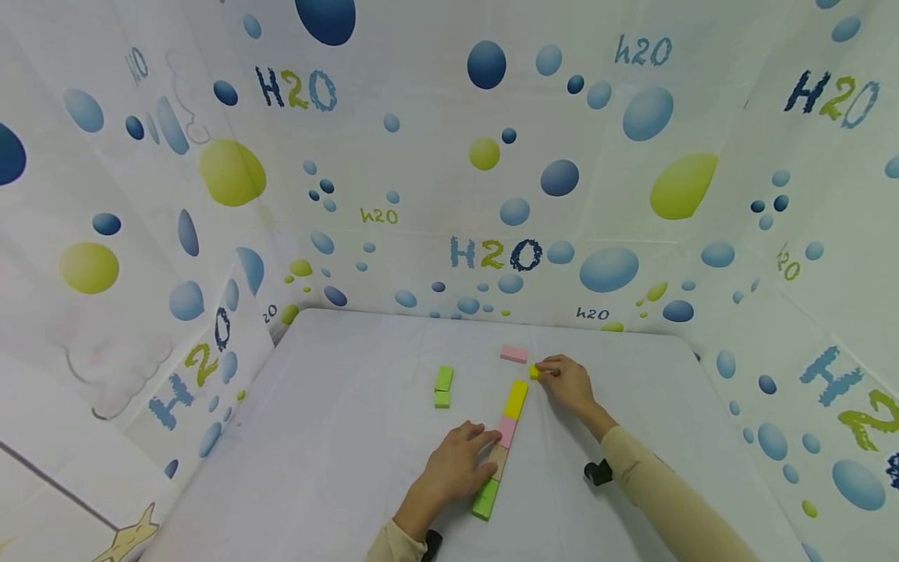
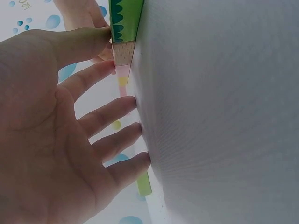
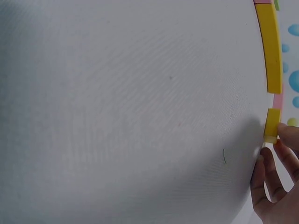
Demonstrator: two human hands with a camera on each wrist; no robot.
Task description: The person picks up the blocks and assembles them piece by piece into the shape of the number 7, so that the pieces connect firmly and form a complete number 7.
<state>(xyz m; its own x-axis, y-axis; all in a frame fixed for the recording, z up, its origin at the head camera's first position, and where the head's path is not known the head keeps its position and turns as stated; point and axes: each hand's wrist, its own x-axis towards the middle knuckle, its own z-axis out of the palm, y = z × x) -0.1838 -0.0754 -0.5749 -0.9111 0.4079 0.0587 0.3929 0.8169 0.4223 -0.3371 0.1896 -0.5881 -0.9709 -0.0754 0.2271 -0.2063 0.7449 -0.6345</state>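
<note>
A straight row of blocks lies on the white table: a long yellow block [image 1: 516, 400], a pink block [image 1: 506, 429], a plain wooden block [image 1: 499, 460] and a green block [image 1: 485, 501] nearest me. Along the row's left side rests my left hand [image 1: 455, 464], its thumb against the row near the green block [image 2: 125, 21] and its index finger by the pink one; the other fingers are spread. Just beyond the row's far end, my right hand [image 1: 570, 385] pinches a small yellow block [image 3: 272, 122] between thumb and fingers. A gap separates it from the long yellow block [image 3: 271, 51].
Left of the row lie two green blocks [image 1: 443, 382], end to end. Another pink block [image 1: 513, 354] lies farther back, near the right hand. Patterned white cloth walls [image 1: 421, 156] enclose the back and sides of the white table [image 1: 337, 437].
</note>
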